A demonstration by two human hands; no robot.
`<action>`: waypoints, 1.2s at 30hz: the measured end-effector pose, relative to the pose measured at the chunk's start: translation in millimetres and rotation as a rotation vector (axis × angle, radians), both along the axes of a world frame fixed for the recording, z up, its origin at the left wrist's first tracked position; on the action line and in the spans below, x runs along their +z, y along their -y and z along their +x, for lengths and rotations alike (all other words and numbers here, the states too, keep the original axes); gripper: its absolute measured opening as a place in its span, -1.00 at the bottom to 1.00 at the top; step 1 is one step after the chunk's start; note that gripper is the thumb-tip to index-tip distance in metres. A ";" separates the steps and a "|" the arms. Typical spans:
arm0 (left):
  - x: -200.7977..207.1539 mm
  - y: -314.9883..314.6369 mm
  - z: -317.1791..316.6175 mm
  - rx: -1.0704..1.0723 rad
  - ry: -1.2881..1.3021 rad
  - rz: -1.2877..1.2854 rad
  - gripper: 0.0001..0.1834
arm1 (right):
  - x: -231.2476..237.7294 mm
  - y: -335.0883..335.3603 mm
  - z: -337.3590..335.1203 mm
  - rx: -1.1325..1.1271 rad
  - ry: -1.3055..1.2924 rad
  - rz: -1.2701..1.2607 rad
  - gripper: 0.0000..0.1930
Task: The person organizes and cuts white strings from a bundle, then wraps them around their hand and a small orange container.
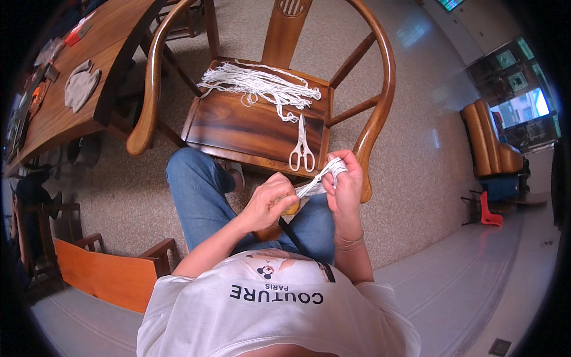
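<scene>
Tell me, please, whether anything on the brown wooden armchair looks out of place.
Nothing looks spilled or damaged; only the loose white cord bundle is untidy, one looped end straggling across the brown wooden seat toward the pale-handled scissors.

White cord (309,188), one length of gathered strands, gripped at its left end by the left hand (266,203), its right end looped at the fingers of the right hand (348,185); wooden armchair (238,122), beyond, its seat bearing loose white strands (262,83) at far side, scissors (303,146) near right; wooden table (116,44), far left, with beige cloth (81,86)
</scene>
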State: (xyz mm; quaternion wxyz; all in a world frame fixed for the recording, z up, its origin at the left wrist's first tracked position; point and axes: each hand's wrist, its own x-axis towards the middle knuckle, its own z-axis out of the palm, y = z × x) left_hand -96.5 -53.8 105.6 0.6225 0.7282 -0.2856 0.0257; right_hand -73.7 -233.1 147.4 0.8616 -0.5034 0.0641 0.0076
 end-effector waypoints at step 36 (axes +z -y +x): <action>-8.9 20.1 6.9 -0.165 -0.682 -0.419 -0.91 | 5.4 -4.3 1.4 -0.009 -0.003 -0.043 -0.89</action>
